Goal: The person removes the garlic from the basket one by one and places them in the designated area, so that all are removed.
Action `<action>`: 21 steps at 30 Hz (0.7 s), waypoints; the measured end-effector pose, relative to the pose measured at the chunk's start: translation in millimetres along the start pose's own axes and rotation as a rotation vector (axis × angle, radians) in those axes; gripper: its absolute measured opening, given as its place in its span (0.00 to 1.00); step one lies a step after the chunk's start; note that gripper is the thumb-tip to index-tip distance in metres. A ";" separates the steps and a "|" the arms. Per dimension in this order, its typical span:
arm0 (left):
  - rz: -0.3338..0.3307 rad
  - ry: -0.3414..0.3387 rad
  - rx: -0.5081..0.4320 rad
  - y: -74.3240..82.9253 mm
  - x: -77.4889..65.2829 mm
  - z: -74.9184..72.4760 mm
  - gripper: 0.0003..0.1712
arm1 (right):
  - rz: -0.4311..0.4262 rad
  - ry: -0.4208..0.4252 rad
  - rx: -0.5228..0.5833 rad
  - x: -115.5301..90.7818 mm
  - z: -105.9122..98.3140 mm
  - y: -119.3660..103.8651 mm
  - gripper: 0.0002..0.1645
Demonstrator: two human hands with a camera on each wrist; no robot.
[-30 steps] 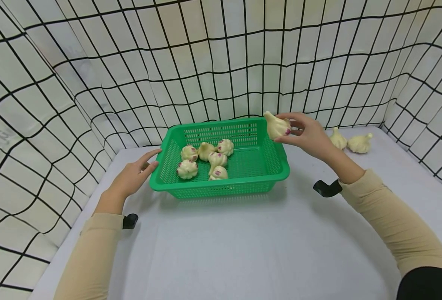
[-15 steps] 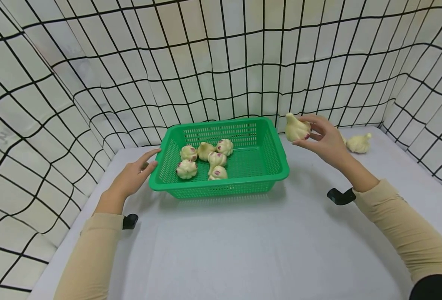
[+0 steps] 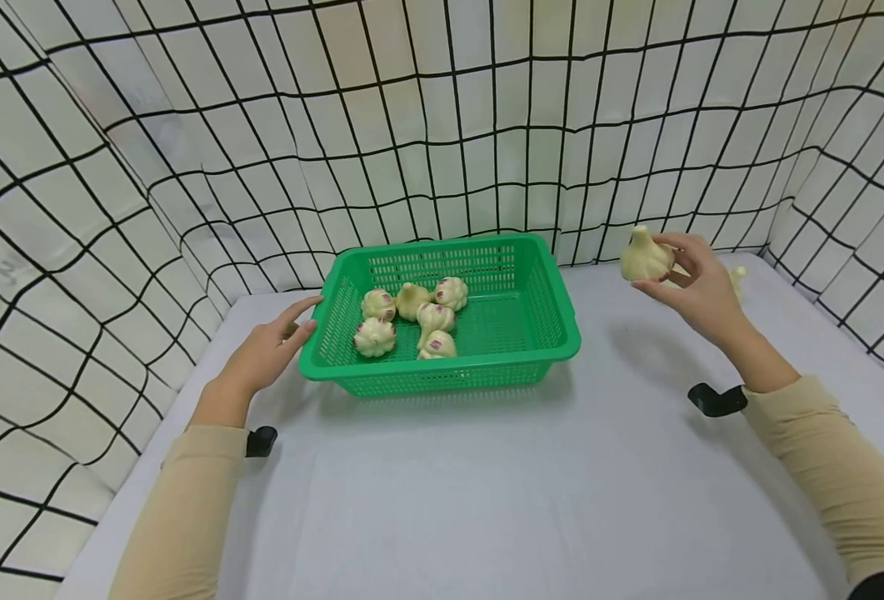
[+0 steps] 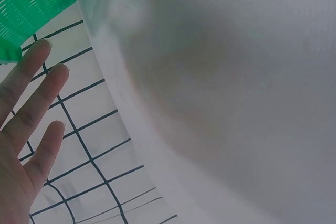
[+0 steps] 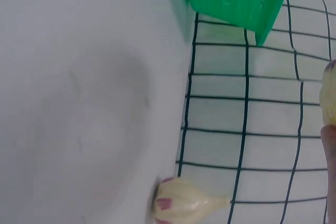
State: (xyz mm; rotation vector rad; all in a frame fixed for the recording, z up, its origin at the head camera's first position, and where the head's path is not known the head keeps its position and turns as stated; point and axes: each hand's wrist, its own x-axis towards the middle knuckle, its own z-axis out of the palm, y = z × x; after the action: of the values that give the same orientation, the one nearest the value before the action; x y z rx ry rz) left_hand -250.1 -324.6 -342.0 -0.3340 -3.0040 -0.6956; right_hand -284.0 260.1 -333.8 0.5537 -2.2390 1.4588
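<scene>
A garlic bulb [image 3: 645, 257] is held above the table by my right hand [image 3: 700, 287], pinched between thumb and fingers, to the right of the green basket [image 3: 442, 368]. The right wrist view catches just an edge of that bulb [image 5: 329, 95] at its right border. My left hand [image 3: 265, 354] has its fingers extended, the tips at the basket's left rim. In the left wrist view the left fingers [image 4: 39, 98] are spread beside the basket wall. Several garlic bulbs [image 3: 435, 318] with purple marks lie in the basket's left half.
Behind the right hand, another garlic bulb [image 3: 737, 279] is mostly hidden; a bulb [image 5: 184, 202] lies on the table in the right wrist view. Black netting [image 3: 494, 129] over white walls rises behind and beside the white table [image 3: 449, 492].
My right hand has carried the garlic bulb rightward, from over the basket's right rim to above the table beside it. The left hand and the basket have stayed in place.
</scene>
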 end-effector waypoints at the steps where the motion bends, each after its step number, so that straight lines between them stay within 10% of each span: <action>1: -0.001 0.000 0.001 0.0 -0.1 -0.2 0.37 | 0.000 0.005 -0.001 -0.9 -2.8 1.9 0.40; 21: -0.012 -0.005 0.006 1.1 -0.3 -0.5 0.38 | 0.140 0.215 -0.025 -19.5 -46.1 31.8 0.38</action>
State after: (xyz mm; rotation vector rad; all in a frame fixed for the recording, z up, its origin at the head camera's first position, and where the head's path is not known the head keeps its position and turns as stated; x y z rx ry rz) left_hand -249.6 -324.0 -341.1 -0.3191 -3.0149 -0.6869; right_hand -279.1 316.6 -351.3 0.2230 -2.1584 1.4782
